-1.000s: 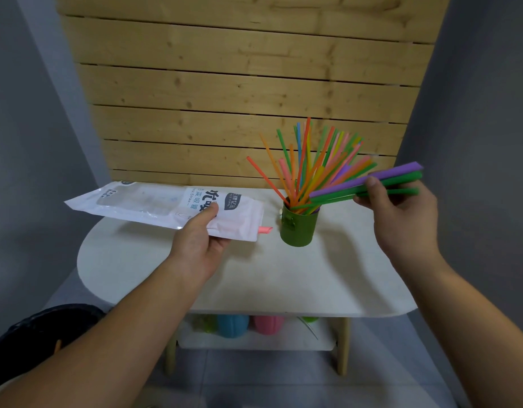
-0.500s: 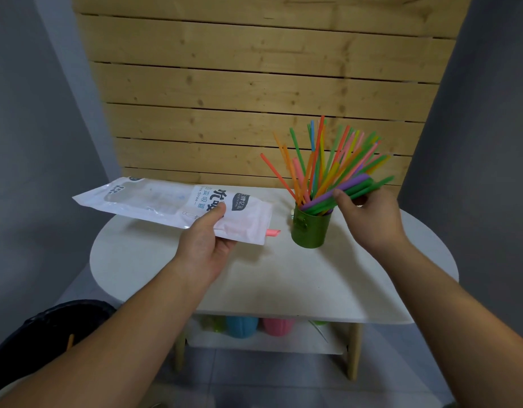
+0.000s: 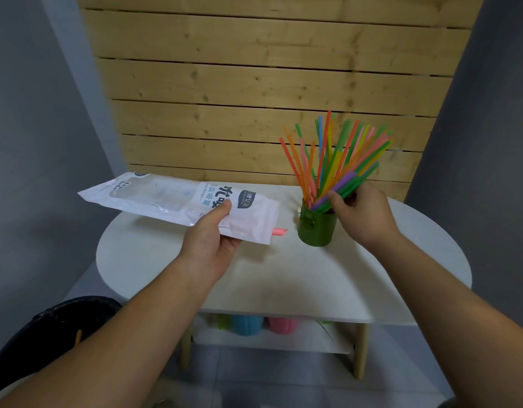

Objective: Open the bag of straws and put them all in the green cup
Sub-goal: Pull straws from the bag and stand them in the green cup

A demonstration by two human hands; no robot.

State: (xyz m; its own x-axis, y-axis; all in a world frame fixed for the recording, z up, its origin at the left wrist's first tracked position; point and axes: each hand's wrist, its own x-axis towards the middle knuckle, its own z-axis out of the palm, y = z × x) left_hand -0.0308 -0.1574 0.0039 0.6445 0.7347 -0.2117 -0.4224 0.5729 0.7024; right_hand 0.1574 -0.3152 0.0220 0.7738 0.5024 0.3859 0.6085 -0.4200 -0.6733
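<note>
A green cup (image 3: 316, 228) stands on the white oval table (image 3: 284, 275), with several coloured straws (image 3: 328, 160) fanning out of it. My right hand (image 3: 363, 213) grips a small bunch of purple and green straws (image 3: 347, 184) whose lower ends are inside the cup's mouth. My left hand (image 3: 213, 240) holds the white straw bag (image 3: 166, 201) level above the table, thumb on top. One pink straw (image 3: 279, 231) pokes out of the bag's open right end.
A wooden slat wall (image 3: 269, 83) stands behind the table. A lower shelf (image 3: 269, 340) carries blue and pink cups. A black bin (image 3: 48, 334) sits on the floor at the lower left. Grey walls close in on both sides.
My right hand has brought the purple and green straws from the right, down into the cup. The bag in my left hand has stayed put.
</note>
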